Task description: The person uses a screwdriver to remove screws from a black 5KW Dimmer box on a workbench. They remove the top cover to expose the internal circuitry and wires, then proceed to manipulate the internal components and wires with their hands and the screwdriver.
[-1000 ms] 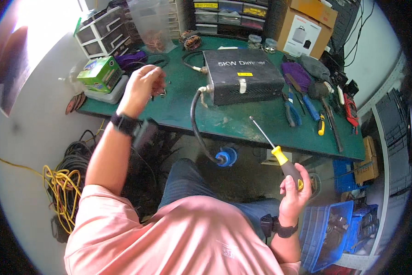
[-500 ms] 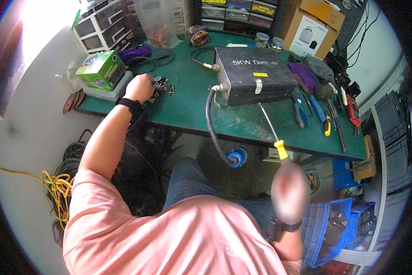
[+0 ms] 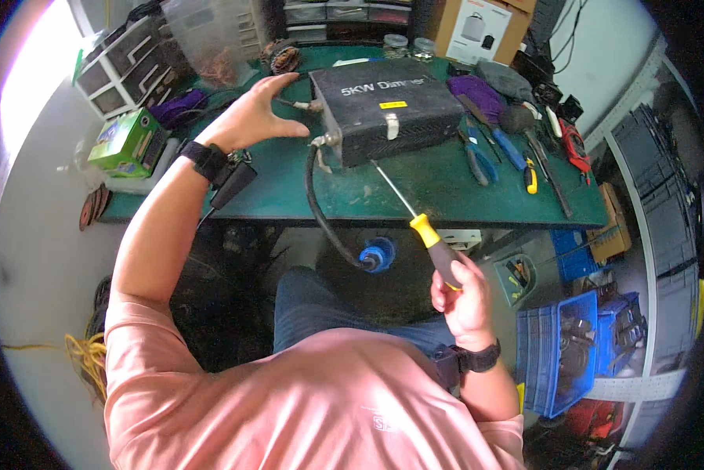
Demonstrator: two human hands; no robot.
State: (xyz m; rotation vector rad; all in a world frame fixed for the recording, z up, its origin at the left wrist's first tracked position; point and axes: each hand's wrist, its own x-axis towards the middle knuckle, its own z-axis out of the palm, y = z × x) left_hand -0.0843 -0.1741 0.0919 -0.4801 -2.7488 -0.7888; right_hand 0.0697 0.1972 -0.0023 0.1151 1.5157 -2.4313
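Note:
My left hand (image 3: 262, 117) is open, thumb and fingers spread beside the left side of a black metal box (image 3: 392, 117) on the green workbench (image 3: 266, 200). My right hand (image 3: 463, 298) grips a yellow-and-black screwdriver (image 3: 424, 229) in front of the bench, its shaft tip pointing up near the box's lower front edge. A thick black cable (image 3: 316, 204) runs from the box down over the edge to a blue plug (image 3: 377, 254). A black object (image 3: 233, 186) lies by my left wrist, partly covering small metal parts.
Pliers (image 3: 477, 160), other tools and a red meter (image 3: 573, 145) lie right of the box. A green carton (image 3: 128, 141), drawer units (image 3: 121, 78) and a cardboard box (image 3: 516, 23) line the bench. Blue crates (image 3: 555, 352) stand lower right; yellow cord (image 3: 85, 352) hangs lower left.
My left hand has moved from the small parts up and right toward the box and opened wide. My right hand, still holding the screwdriver, has moved up and left. The view has shifted.

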